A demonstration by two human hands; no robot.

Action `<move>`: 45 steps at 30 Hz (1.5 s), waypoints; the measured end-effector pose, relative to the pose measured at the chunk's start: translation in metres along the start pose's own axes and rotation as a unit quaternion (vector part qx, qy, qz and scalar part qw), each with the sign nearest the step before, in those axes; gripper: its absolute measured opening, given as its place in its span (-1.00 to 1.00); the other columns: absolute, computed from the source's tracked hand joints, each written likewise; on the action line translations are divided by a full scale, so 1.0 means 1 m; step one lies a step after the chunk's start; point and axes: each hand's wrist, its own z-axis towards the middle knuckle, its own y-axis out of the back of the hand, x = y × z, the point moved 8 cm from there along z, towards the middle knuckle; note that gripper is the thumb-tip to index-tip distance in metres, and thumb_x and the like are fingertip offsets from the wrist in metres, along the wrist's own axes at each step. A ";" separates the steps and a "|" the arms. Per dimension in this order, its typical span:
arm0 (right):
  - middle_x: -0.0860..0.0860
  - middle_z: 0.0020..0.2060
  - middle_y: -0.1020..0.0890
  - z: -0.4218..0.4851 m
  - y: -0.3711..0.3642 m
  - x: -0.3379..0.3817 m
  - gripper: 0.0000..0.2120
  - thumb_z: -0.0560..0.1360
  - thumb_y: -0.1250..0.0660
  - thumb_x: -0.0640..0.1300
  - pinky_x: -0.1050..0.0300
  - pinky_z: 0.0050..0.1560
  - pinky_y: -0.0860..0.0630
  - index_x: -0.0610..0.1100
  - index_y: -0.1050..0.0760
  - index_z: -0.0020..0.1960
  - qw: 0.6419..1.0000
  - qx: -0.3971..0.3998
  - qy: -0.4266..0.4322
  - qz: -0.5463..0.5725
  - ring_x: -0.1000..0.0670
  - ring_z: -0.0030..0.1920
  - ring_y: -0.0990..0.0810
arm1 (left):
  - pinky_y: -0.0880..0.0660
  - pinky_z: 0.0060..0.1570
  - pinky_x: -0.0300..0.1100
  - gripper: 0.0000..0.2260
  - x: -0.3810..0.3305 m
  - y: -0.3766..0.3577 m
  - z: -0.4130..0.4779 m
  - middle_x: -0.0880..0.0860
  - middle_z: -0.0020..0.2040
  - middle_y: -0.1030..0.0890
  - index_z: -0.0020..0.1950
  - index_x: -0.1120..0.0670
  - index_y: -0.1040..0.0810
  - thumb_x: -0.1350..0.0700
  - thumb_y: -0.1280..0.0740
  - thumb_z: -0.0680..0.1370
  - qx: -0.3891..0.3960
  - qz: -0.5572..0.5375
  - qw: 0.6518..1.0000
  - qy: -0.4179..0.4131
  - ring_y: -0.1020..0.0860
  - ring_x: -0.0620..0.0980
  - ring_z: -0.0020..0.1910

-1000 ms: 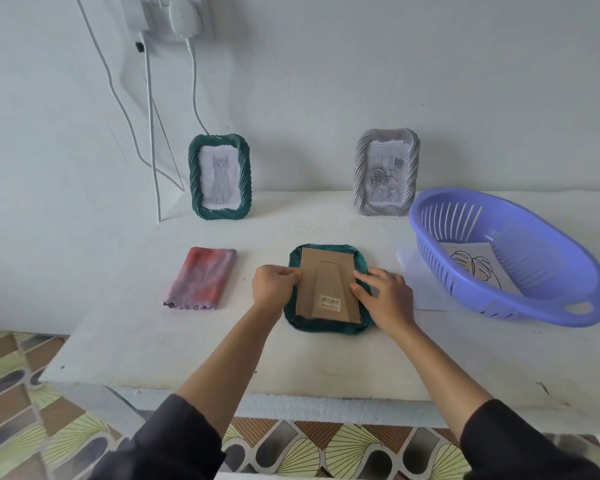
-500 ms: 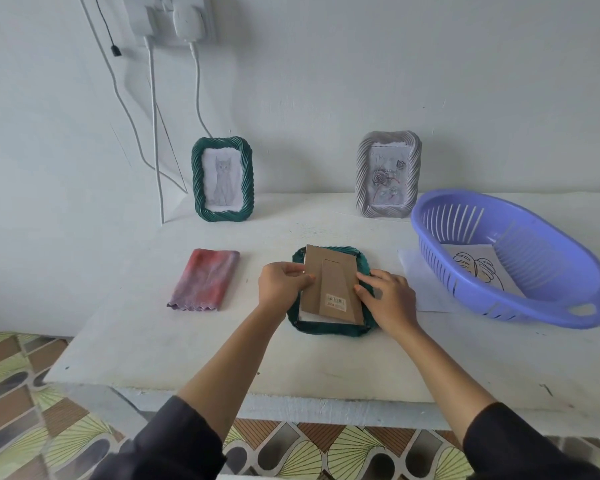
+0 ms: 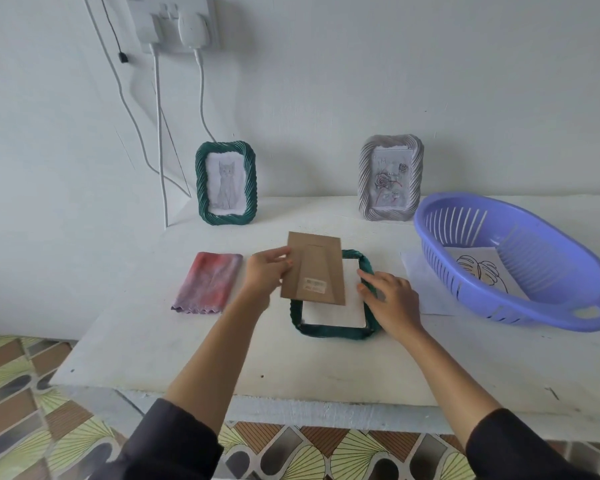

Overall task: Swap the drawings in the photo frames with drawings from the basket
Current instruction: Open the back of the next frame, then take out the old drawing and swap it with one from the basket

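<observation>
Frame [image 3: 329, 329] lies face down on the desk [image 3: 153, 348]. Left hand [image 3: 267, 275] pinches the brown back [image 3: 314, 268]; lift it off slowly. Right hand [image 3: 390, 299], fingers open, presses the frame's right side; keep it steady.

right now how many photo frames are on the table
3: a green frame standing back left, a grey frame standing back right, and a green frame lying face down between the hands, its back off.

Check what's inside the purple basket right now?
Inside the purple basket lies one white sheet with a black line drawing. The near wall covers its lower edge, so any sheets beneath it can't be seen. Another white paper lies partly under the basket, on the table.
</observation>
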 end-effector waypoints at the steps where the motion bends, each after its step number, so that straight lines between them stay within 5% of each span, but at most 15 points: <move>1: 0.05 0.25 -0.51 0.000 0.000 0.000 -0.67 0.51 -0.23 0.11 0.03 0.26 -0.30 0.17 -0.45 0.26 1.000 0.003 0.002 -0.004 -0.05 0.26 -0.38 | -0.52 -0.17 -0.19 -0.66 -0.002 0.013 0.004 0.17 0.00 -0.56 0.28 0.26 -0.47 0.40 -0.24 0.51 -0.017 -0.002 1.000 -0.002 -0.50 -0.07 -0.27; 5: 0.04 0.29 -0.46 -0.001 -0.003 0.001 -0.65 0.45 -0.29 0.14 0.03 0.30 -0.24 0.18 -0.49 0.23 1.000 0.017 0.003 -0.024 -0.04 0.30 -0.34 | -0.53 -0.36 -0.39 -0.68 0.000 0.064 0.013 0.17 0.01 -0.58 0.25 0.24 -0.50 0.39 -0.24 0.51 -0.069 0.032 0.997 -0.003 -0.50 -0.09 -0.31; 8: 0.04 0.30 -0.45 -0.001 -0.004 0.000 -0.65 0.44 -0.30 0.15 0.02 0.31 -0.23 0.19 -0.48 0.22 1.000 0.018 0.003 -0.024 -0.03 0.31 -0.33 | -0.47 -0.52 -0.29 -0.71 0.010 0.082 0.012 0.08 -0.12 -0.60 0.18 0.12 -0.57 0.34 -0.24 0.53 -0.086 0.061 0.994 0.031 -0.50 -0.02 -0.37; 11: 0.05 0.31 -0.45 -0.001 -0.004 -0.001 -0.64 0.44 -0.31 0.15 0.02 0.32 -0.23 0.19 -0.48 0.22 1.000 0.019 0.001 -0.024 -0.03 0.32 -0.33 | -0.47 -0.35 -0.14 -0.73 0.017 0.084 0.009 -0.01 -0.23 -0.55 0.07 -0.02 -0.57 0.30 -0.22 0.54 -0.087 0.069 0.992 0.062 -0.52 0.05 -0.37; 14: 0.05 0.30 -0.45 -0.001 -0.004 0.000 -0.65 0.44 -0.31 0.15 0.01 0.31 -0.24 0.19 -0.49 0.22 1.000 0.016 0.001 -0.024 -0.03 0.31 -0.33 | -0.52 -0.25 -0.02 -0.73 0.016 0.080 0.008 0.08 -0.02 -0.60 0.17 0.06 -0.56 0.29 -0.24 0.54 -0.075 0.130 0.988 0.035 -0.59 0.18 -0.13; 16: 0.05 0.30 -0.46 -0.001 -0.004 0.001 -0.65 0.44 -0.31 0.15 0.01 0.30 -0.24 0.19 -0.49 0.22 0.999 0.015 0.002 -0.029 -0.04 0.31 -0.33 | -0.50 -0.16 -0.04 -0.74 0.012 0.076 0.007 0.15 0.11 -0.60 0.22 0.12 -0.54 0.26 -0.27 0.54 -0.071 0.201 0.977 0.002 -0.59 0.21 0.02; 21: 0.05 0.30 -0.45 -0.002 -0.004 0.001 -0.64 0.44 -0.31 0.15 0.00 0.31 -0.25 0.19 -0.48 0.22 1.000 0.018 0.002 -0.022 -0.03 0.31 -0.33 | -0.57 -0.01 -0.04 -0.79 0.006 0.066 0.005 0.13 0.08 -0.64 0.12 0.10 -0.60 0.19 -0.29 0.52 -0.076 0.346 0.934 -0.041 -0.61 0.14 0.00; 28: 0.04 0.30 -0.45 -0.002 -0.003 0.002 -0.64 0.44 -0.30 0.15 0.00 0.32 -0.23 0.18 -0.48 0.23 0.999 0.018 0.001 -0.027 -0.03 0.31 -0.32 | -0.49 -0.31 -0.14 -0.78 -0.008 0.057 -0.004 0.10 -0.03 -0.64 0.07 0.10 -0.60 0.15 -0.19 0.55 -0.149 0.511 0.842 -0.088 -0.61 0.12 -0.15; 32: 0.04 0.30 -0.44 -0.001 -0.003 0.002 -0.64 0.44 -0.31 0.14 0.00 0.32 -0.23 0.18 -0.48 0.23 0.999 0.018 0.001 -0.028 -0.03 0.31 -0.32 | -0.44 -0.44 -0.18 -0.76 -0.017 0.030 -0.012 0.10 -0.12 -0.65 -0.14 0.14 -0.64 0.14 -0.19 0.54 -0.127 0.466 0.864 -0.144 -0.56 0.05 -0.27; 34: 0.05 0.30 -0.45 -0.001 -0.004 0.002 -0.65 0.44 -0.31 0.14 0.00 0.32 -0.23 0.18 -0.48 0.23 0.999 0.017 0.000 -0.028 -0.03 0.31 -0.32 | -0.54 -0.25 -0.09 -0.75 -0.012 0.005 -0.016 0.10 -0.06 -0.64 -0.12 0.14 -0.65 0.10 -0.20 0.53 -0.074 0.456 0.871 -0.166 -0.56 0.07 -0.14; 38: 0.05 0.28 -0.46 -0.001 -0.004 0.001 -0.65 0.43 -0.33 0.13 0.03 0.30 -0.20 0.17 -0.50 0.21 1.000 0.010 0.000 -0.022 -0.03 0.30 -0.32 | -0.33 0.13 -0.06 -0.70 0.009 -0.028 -0.020 0.08 0.15 -0.51 0.09 0.06 -0.61 -0.05 -0.17 0.57 -0.028 0.508 0.845 -0.166 -0.40 0.09 0.20; 45: 0.07 0.28 -0.45 0.000 -0.006 0.001 -0.64 0.42 -0.32 0.17 0.03 0.30 -0.21 0.21 -0.49 0.21 1.000 0.012 0.004 -0.027 -0.01 0.30 -0.32 | -0.28 0.22 -0.06 -0.66 0.015 -0.028 -0.017 0.07 0.20 -0.47 0.22 0.02 -0.55 -0.10 -0.28 0.51 -0.037 0.478 0.867 -0.140 -0.36 0.09 0.25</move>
